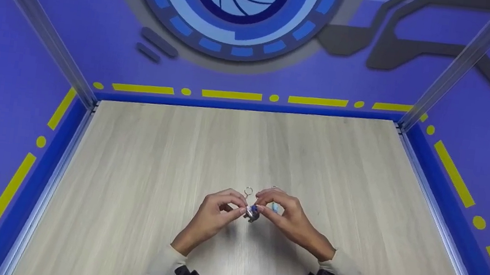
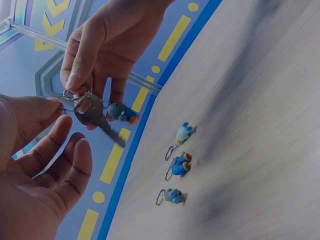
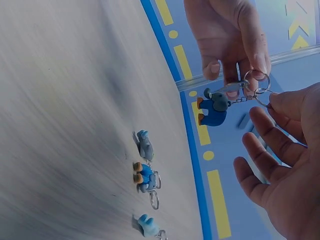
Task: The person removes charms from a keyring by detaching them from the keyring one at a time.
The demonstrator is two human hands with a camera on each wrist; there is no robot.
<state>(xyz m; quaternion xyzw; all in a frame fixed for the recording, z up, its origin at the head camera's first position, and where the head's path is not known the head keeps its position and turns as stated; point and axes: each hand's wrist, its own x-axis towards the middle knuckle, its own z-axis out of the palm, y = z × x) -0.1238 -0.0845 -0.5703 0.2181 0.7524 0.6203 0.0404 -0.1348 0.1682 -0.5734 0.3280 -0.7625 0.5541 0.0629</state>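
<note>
Between my two hands hangs an elephant keychain [image 3: 214, 109], grey-headed with a blue body and orange feet. Beside it dangles a metal key [image 2: 92, 111]. My left hand [image 1: 216, 211] pinches a metal ring [image 3: 268, 80] between thumb and fingertips. With thumb and index finger, my right hand [image 1: 288, 214] pinches a second ring that links to the first. Both hands are close together above the table, and the other fingers of each are loosely bent. From the head view, the fingers hide most of the rings.
On the wooden table [image 1: 154, 154] beneath my hands lie three more figure keychains: a light-blue one [image 2: 184, 133], a blue one with orange feet [image 2: 180, 164] and a grey-blue one [image 2: 174, 195]. Purple panels [image 1: 83, 43] with metal posts stand around the back and sides.
</note>
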